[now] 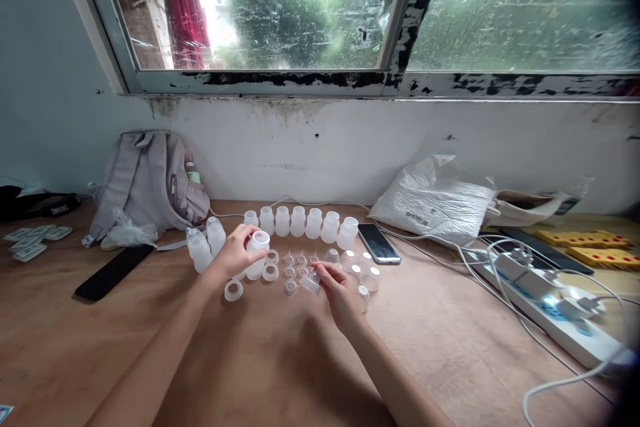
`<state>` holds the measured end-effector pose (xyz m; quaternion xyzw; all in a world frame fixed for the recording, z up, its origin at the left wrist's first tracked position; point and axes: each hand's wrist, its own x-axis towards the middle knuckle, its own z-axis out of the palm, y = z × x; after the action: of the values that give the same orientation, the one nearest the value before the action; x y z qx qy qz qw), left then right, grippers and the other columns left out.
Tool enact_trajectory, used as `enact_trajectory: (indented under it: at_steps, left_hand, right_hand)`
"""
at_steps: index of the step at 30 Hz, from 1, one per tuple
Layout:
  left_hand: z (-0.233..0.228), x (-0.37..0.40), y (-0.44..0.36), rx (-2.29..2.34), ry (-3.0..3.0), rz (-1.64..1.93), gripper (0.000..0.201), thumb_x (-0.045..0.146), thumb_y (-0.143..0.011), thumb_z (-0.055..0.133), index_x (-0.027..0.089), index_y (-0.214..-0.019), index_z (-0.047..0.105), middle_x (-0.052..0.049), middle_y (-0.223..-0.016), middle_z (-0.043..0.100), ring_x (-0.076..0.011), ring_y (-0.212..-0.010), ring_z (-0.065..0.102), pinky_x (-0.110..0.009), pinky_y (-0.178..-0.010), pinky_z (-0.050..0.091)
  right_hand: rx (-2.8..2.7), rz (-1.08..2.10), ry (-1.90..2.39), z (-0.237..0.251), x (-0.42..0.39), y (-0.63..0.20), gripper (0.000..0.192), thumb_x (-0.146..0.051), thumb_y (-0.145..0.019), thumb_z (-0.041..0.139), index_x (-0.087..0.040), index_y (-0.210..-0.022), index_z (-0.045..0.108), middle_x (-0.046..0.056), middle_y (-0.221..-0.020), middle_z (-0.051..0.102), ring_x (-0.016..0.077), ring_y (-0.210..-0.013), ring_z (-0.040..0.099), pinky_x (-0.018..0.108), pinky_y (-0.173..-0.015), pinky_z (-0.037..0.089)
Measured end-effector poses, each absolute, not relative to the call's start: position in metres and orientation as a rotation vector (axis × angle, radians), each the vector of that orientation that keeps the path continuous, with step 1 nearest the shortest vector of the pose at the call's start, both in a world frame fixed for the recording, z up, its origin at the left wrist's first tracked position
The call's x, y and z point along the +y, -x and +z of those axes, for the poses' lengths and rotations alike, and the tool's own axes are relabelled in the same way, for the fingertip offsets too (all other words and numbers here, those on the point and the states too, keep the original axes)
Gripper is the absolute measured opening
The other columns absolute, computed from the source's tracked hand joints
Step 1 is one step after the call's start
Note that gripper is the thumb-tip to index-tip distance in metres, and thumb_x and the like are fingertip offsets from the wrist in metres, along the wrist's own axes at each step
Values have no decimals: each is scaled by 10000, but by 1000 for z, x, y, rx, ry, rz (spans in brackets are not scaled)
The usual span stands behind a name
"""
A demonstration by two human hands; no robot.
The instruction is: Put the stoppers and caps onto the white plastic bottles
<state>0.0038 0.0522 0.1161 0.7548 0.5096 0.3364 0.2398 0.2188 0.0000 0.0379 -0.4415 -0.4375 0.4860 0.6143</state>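
Observation:
My left hand [239, 255] is closed around a small translucent white baby bottle [255, 269] standing upright, its open mouth facing up. Between the fingers of my right hand [340, 290] is a small clear plastic piece [311, 283], whose exact kind I cannot make out. White screw rings [233, 290] lie beside the held bottle. In the middle, several clear bottle nipples [291, 287] sit in short rows. Near my right hand stand several clear domed caps [371, 279]. Behind them, open bottles [314, 223] form a curved row, and two capped bottles [199, 251] stand left of my left hand.
A grey backpack [145, 180] and a black phone-like slab [115, 273] lie at left. On the right are a smartphone [379, 243], a silver plastic bag [435, 200], a white power strip [550, 310] with loose cables, and yellow parts [605, 257]. The wall and window rise behind.

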Motion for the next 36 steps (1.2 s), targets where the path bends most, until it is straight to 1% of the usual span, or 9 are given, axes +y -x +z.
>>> enact_trajectory:
  at_steps: [4, 7, 10, 13, 16, 20, 24, 29, 36]
  left_hand:
    - [137, 81, 10, 1668, -2398, 620, 233, 355, -644, 535, 193, -811, 533, -26, -853, 534, -187, -811, 531, -266, -714, 398]
    - [145, 102, 19, 1847, -2454, 364, 297, 398, -653, 499, 186, -858, 530, -53, -920, 559, -202, -849, 538, -255, -697, 393]
    - [148, 119, 27, 1936, -2437, 240, 364, 452, -644, 492, 170, -867, 541, -88, -932, 587, -239, -855, 550, -293, -699, 384]
    - [145, 131, 30, 1998, -2456, 193, 402, 484, -653, 476, 161, -880, 552, -121, -960, 601, -289, -909, 534, -382, -782, 341]
    - [137, 139, 31, 2026, -2498, 142, 423, 493, -682, 449, 162, -923, 554, -140, -992, 603, -313, -967, 506, -449, -833, 288]
    - [122, 147, 34, 2041, -2529, 61, 429, 494, -703, 443, 170, -963, 548, -140, -967, 623, -314, -961, 510, -496, -838, 264]
    - [111, 153, 37, 2063, -2560, -3, 408, 485, -696, 475, 167, -937, 557, -139, -927, 639, -322, -940, 520, -552, -861, 202]
    - [107, 158, 39, 2086, -2587, -40, 392, 487, -703, 483, 169, -919, 558, -122, -866, 656, -308, -872, 554, -575, -873, 164]
    - [106, 157, 40, 2070, -2662, 45, 416, 512, -704, 491, 150, -886, 584, -123, -777, 660, -316, -810, 573, -596, -865, 170]
  right_hand:
    - [-1235, 1043, 1066, 40, -6, -212, 239, -418, -737, 562, -189, -759, 628, 24, -691, 576, 151, -640, 492, 260, -575, 386]
    - [-1558, 833, 1099, 42, -12, -208, 205, -367, -773, 525, -193, -685, 587, 8, -639, 528, 132, -585, 458, 247, -543, 352]
    - [-1885, 657, 1086, 39, -17, -203, 146, -291, -783, 503, -198, -681, 546, -4, -621, 504, 118, -553, 436, 232, -518, 322]
    - [-2095, 574, 1106, 31, -20, -198, 72, -236, -770, 495, -206, -707, 516, -5, -645, 525, 122, -575, 463, 222, -523, 313]
    - [-2202, 536, 1165, 23, -24, -194, 15, -211, -746, 504, -219, -754, 494, -10, -666, 547, 125, -581, 481, 215, -520, 300]
    - [-2245, 519, 1203, 18, -28, -192, 147, -231, -715, 534, -235, -848, 471, -7, -722, 582, 137, -599, 510, 216, -523, 285]
    - [-2284, 497, 1228, 17, -28, -193, 196, -254, -713, 535, -234, -891, 454, 2, -765, 597, 152, -645, 539, 218, -536, 284]
    - [-2338, 473, 1258, 19, -28, -193, 204, -282, -735, 525, -226, -909, 435, 6, -808, 606, 153, -671, 555, 216, -553, 298]
    - [-2339, 443, 1290, 20, -28, -194, 191, -316, -739, 530, -227, -878, 433, -5, -767, 607, 148, -627, 548, 217, -519, 277]
